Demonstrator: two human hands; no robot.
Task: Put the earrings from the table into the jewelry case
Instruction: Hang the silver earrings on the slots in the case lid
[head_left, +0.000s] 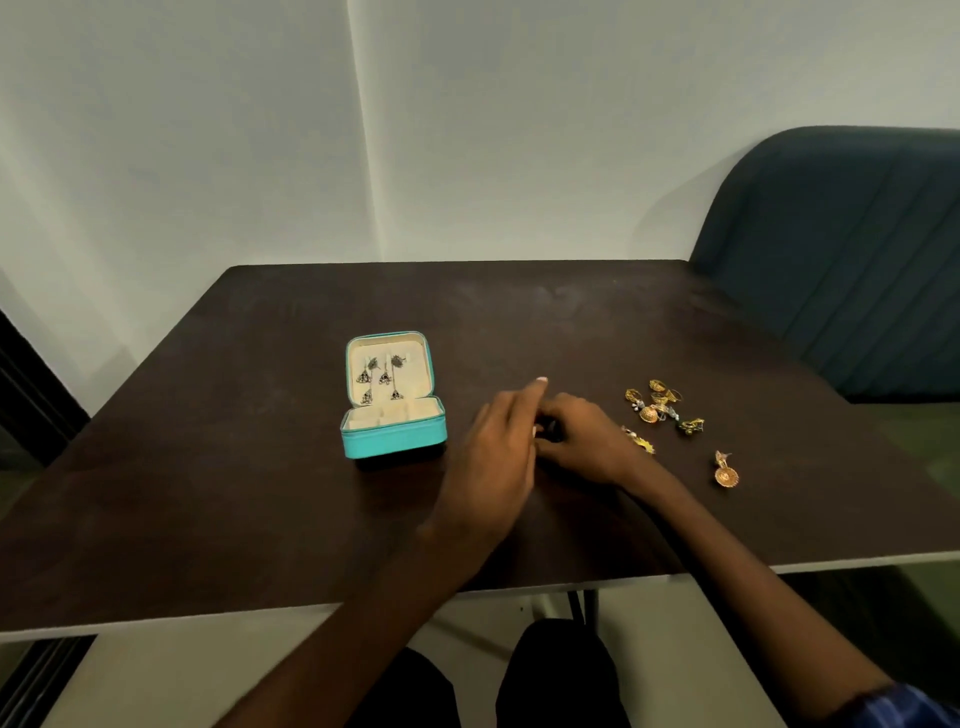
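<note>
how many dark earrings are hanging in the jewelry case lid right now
4 dark earrings hang inside the lid of the teal jewelry case: upper left, upper right, lower left, lower right. The view is small, so more may be hidden.

Both bare forearms reach forward over the bench and meet near its middle. The left hand (498, 441) is tilted on edge, back showing, one fingertip raised. The right hand (582, 441) lies knuckles up, fingers curled toward the left. Their fingertips touch around something small and dark, hidden between them.
</note>
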